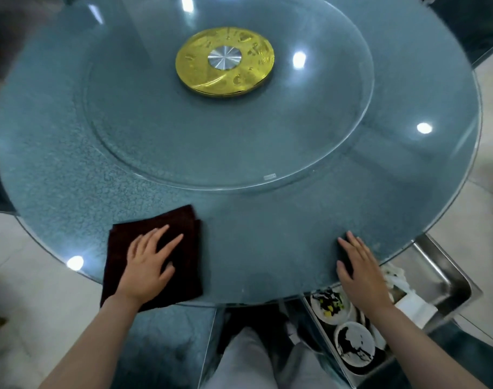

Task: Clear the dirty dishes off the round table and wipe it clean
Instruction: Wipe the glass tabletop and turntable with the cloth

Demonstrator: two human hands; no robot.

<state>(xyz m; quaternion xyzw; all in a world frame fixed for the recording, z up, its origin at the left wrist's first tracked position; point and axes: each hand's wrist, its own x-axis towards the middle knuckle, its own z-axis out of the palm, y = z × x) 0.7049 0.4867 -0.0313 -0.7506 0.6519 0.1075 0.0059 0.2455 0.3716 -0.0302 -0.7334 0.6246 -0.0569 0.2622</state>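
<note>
The round table (267, 248) has a blue-grey glass top; a glass turntable (155, 136) lies on its middle, and under the turntable's centre sits a gold disc (239, 77) with a silver hub (224, 57); ceiling lights show as bright spots on the glass.

The left hand (147, 262) lies flat on a dark brown cloth (183, 228) near the table's near-left edge; its fingers are straight and spread wide, pressing the cloth onto the glass; the cloth is folded into a rough square, and its near corner reaches the table's rim.

The right hand (357, 268) rests flat on the bare glass at the near-right edge, well apart from the cloth; its fingers are straight and close together, and it holds nothing.

Below the table's near-right rim stands a steel tray (450, 282); in it lie dirty plates (354, 343) smeared with dark sauce, one of them (331, 307) with bits of yellow and dark food, and beside them some white crumpled paper (413, 304); part of the tray is seen through the glass and part is hidden by the right forearm.

The floor around is pale tile (43, 290); the person's legs in light trousers (253, 360) show at the bottom, between the two forearms.
</note>
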